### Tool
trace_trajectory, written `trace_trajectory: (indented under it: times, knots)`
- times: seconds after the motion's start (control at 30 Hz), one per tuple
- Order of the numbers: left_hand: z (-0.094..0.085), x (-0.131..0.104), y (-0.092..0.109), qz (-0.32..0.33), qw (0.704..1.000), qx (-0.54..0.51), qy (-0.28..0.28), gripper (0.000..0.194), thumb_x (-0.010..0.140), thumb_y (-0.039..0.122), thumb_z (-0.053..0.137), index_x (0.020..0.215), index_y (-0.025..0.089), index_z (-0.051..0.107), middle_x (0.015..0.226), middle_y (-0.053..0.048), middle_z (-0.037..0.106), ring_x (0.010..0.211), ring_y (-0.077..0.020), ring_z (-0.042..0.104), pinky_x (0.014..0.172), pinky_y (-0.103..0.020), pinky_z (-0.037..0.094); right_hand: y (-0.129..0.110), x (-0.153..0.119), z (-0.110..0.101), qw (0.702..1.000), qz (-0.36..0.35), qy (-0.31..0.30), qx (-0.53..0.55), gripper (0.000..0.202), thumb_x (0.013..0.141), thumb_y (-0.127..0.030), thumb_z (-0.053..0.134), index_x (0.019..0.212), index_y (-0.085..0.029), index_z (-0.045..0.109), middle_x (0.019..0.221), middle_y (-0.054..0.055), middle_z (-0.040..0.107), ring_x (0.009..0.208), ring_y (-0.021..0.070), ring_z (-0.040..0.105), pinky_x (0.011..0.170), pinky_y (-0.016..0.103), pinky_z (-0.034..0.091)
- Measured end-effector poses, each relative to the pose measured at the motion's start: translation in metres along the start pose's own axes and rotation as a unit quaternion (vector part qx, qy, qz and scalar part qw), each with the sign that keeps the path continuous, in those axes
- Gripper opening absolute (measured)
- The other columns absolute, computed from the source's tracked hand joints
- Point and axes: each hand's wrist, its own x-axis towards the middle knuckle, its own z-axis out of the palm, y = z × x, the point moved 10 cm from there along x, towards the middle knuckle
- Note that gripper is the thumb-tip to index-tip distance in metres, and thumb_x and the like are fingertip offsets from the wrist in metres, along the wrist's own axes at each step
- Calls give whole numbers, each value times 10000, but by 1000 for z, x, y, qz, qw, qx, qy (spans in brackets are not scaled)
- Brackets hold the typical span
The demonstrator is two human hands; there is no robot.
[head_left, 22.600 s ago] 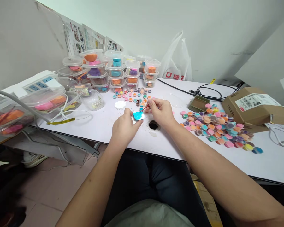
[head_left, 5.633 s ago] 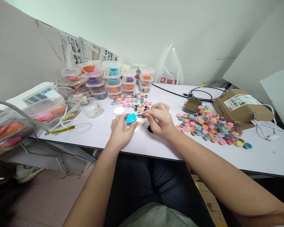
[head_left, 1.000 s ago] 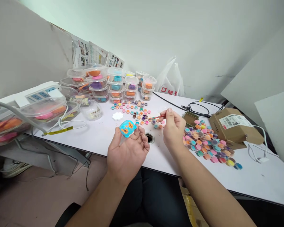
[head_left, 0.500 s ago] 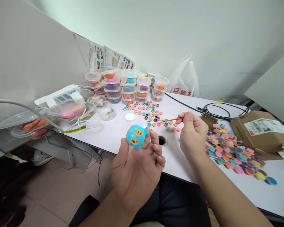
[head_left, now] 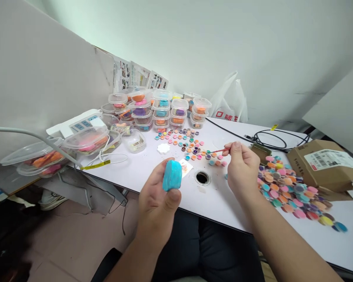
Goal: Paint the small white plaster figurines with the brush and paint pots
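My left hand (head_left: 157, 199) grips a small blue painted figure (head_left: 172, 175) between thumb and fingers, above the table's front edge. The figure's plain blue side faces me; the orange-marked face is turned out of sight. In my right hand (head_left: 242, 166) a thin red paintbrush (head_left: 219, 150) is pinched, its tip pointing left over the small paint pots (head_left: 195, 150). Whether the tip touches a pot I cannot tell. A small card with orange smears (head_left: 186, 167) lies on the table behind the figure. Close by sits a white flower-shaped piece (head_left: 163, 148).
Stacked clear plastic boxes (head_left: 161, 113) with coloured pieces stand at the back. Many paint pots (head_left: 291, 188) are heaped on the right beside a cardboard box (head_left: 326, 168). A round cable hole (head_left: 202, 178) opens between my hands. A power strip (head_left: 76, 123) lies at left.
My left hand has turned the blue figure, so its orange-marked face no longer shows, and the fingers have closed around it. My right hand with the paintbrush has barely moved.
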Motion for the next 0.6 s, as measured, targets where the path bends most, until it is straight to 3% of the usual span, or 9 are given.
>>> trace_trajectory:
  times: [0.07, 0.1, 0.2, 0.3, 0.4, 0.53, 0.6]
  knots:
    - [-12, 12, 12, 29, 991, 129, 2, 503, 792, 469, 820, 1260, 346, 684, 1191, -42, 694, 1116, -249, 650, 1004, -409, 512, 2, 1, -1, 1000, 2, 2, 2, 448, 949, -596, 570, 815, -189, 703, 659, 11, 641, 616, 149, 593, 609, 300, 465]
    - [-18, 18, 23, 60, 973, 224, 6, 505, 776, 420, 836, 1248, 338, 678, 1231, -41, 678, 1157, -260, 635, 1030, -417, 492, 3, 2, -2, 1000, 4, 2, 5, 444, 949, -590, 574, 812, -188, 702, 660, 13, 642, 629, 154, 604, 609, 299, 464]
    - [-42, 42, 58, 143, 887, 436, 57, 554, 750, 390, 833, 1269, 321, 654, 1354, -53, 648, 1274, -326, 590, 1056, -463, 477, 3, 1, -2, 1000, 15, -6, 11, 437, 944, -585, 587, 806, -188, 705, 661, 15, 643, 638, 154, 613, 596, 288, 457]
    - [-78, 78, 68, 76, 824, 554, 95, 588, 745, 420, 812, 1306, 341, 655, 1299, -55, 698, 1122, -358, 678, 986, -518, 519, 2, -2, 2, 999, 30, -32, 7, 450, 936, -605, 596, 802, -192, 712, 668, 11, 643, 628, 142, 604, 595, 278, 462]
    - [-96, 110, 75, 41, 763, 640, 73, 582, 690, 432, 834, 1247, 310, 718, 1149, -87, 754, 1064, -408, 692, 965, -573, 524, -2, -6, 6, 998, 35, -51, -11, 458, 934, -619, 597, 795, -200, 716, 677, 12, 644, 624, 134, 586, 585, 269, 455]
    - [-95, 131, 87, 50, 794, 605, 36, 544, 695, 498, 824, 1193, 294, 744, 1162, -82, 765, 1075, -359, 701, 970, -497, 544, -3, -8, 3, 997, 48, -52, -26, 479, 928, -646, 589, 799, -204, 720, 674, 15, 636, 605, 130, 547, 541, 265, 399]
    - [-87, 133, 94, 55, 784, 618, 19, 572, 706, 500, 810, 1230, 285, 727, 1203, -69, 755, 1079, -341, 696, 976, -487, 536, -3, -8, 2, 997, 51, -51, -33, 495, 920, -663, 588, 800, -203, 722, 678, 19, 637, 628, 136, 556, 557, 270, 401]
